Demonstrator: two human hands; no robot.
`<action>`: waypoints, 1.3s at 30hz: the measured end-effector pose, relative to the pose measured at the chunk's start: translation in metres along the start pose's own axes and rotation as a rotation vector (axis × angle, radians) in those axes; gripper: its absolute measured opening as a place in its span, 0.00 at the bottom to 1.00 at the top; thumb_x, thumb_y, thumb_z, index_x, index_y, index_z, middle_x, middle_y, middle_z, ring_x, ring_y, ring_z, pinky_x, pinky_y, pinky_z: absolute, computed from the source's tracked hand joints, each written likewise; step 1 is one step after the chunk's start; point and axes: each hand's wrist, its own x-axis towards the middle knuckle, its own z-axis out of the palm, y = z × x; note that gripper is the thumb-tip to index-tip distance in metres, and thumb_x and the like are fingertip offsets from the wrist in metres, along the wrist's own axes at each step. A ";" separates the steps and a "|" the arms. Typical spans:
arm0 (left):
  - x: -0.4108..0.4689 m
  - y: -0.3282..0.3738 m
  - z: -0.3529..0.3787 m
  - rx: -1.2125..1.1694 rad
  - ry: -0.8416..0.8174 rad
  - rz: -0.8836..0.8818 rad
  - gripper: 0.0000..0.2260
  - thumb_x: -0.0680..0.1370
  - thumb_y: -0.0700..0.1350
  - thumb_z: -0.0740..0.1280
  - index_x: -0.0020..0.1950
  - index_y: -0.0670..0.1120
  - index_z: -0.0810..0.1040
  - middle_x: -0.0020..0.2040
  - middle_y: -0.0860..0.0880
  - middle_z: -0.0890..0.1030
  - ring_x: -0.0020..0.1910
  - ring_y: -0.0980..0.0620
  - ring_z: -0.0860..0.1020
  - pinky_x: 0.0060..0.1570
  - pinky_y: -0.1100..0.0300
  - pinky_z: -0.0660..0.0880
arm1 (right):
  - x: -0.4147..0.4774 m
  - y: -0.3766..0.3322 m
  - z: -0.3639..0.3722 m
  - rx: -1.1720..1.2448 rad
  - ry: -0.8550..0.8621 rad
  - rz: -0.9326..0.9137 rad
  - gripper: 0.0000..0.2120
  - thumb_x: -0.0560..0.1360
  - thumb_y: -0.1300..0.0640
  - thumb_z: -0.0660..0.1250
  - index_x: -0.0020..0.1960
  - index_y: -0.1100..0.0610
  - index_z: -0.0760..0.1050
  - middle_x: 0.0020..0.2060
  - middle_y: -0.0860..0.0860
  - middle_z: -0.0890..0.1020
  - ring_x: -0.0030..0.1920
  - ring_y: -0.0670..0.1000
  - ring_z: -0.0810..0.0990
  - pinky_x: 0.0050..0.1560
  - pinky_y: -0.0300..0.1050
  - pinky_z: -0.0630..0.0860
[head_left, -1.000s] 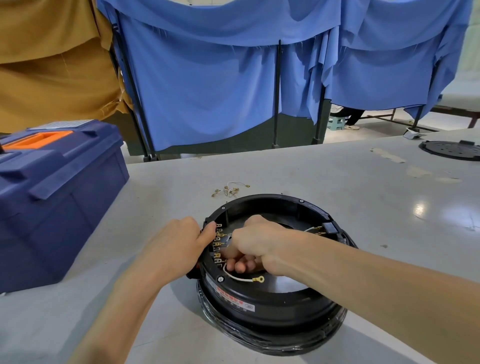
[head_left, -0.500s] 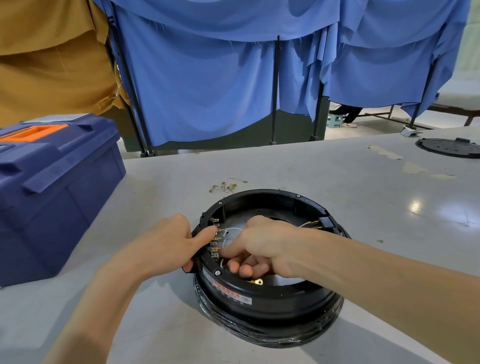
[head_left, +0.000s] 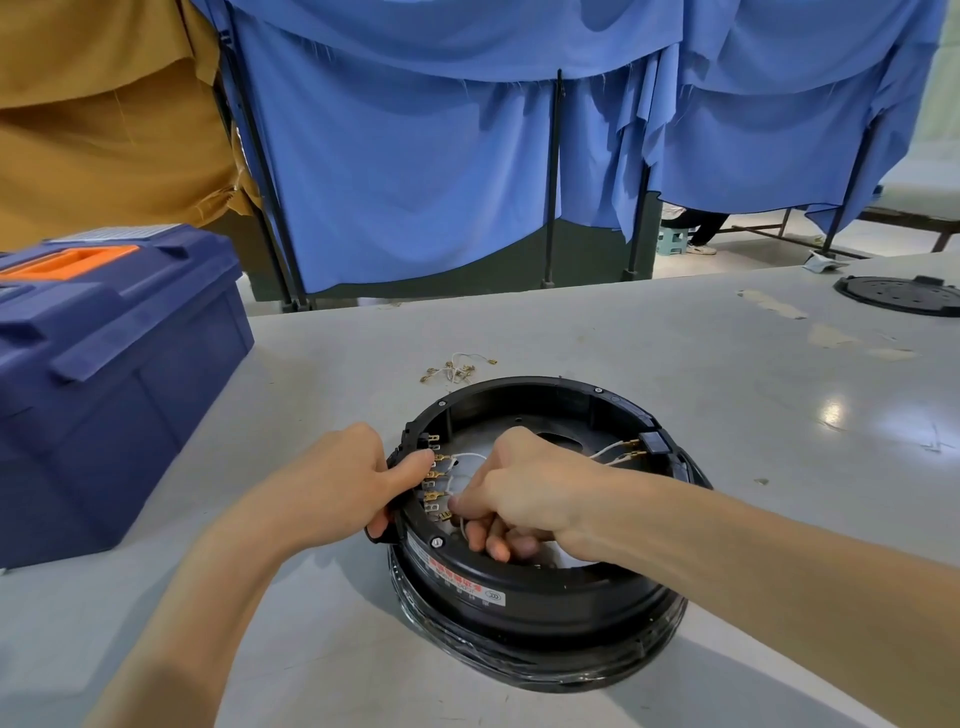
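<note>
Two hands working inside a round black housing (head_left: 540, 587) on a grey table (head_left: 571, 332).
Left hand (head_left: 332, 483) grips its rim; right hand (head_left: 524, 488) pinches a white wire (head_left: 460, 480).

Grey worktop (head_left: 571, 332). Blue toolbox (head_left: 119, 374) at the left edge, lid closed, orange handle (head_left: 67, 262) on top. Small pile of loose white leads with brass terminals (head_left: 457, 368) mid-worktop. Flat black perforated disc (head_left: 901, 295) at the far right, strips of tape residue (head_left: 774, 304) near it. Behind: blue curtains (head_left: 415, 182) on black poles (head_left: 558, 176), mustard cloth (head_left: 104, 130) to the left. Under the curtain, a green stool (head_left: 668, 241) and someone's shoe (head_left: 701, 250) on the floor.
</note>
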 end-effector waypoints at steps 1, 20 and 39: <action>0.000 0.000 0.000 0.003 0.000 0.000 0.36 0.79 0.62 0.59 0.14 0.44 0.69 0.13 0.52 0.62 0.14 0.56 0.60 0.20 0.69 0.61 | 0.000 0.000 0.000 -0.002 0.002 -0.002 0.10 0.81 0.65 0.61 0.41 0.67 0.72 0.20 0.52 0.75 0.15 0.45 0.68 0.16 0.35 0.60; 0.000 0.001 0.001 -0.003 0.012 0.002 0.36 0.79 0.61 0.59 0.14 0.43 0.68 0.13 0.51 0.63 0.14 0.56 0.60 0.18 0.69 0.59 | 0.006 0.003 0.002 0.027 0.032 -0.009 0.04 0.80 0.67 0.61 0.48 0.68 0.71 0.24 0.55 0.76 0.16 0.46 0.69 0.16 0.36 0.62; -0.001 0.004 0.001 -0.008 0.009 0.000 0.34 0.80 0.59 0.59 0.16 0.44 0.67 0.13 0.52 0.63 0.13 0.57 0.60 0.19 0.70 0.60 | 0.005 0.003 -0.005 0.129 -0.101 0.022 0.04 0.79 0.69 0.61 0.52 0.70 0.73 0.23 0.55 0.77 0.20 0.47 0.73 0.19 0.36 0.68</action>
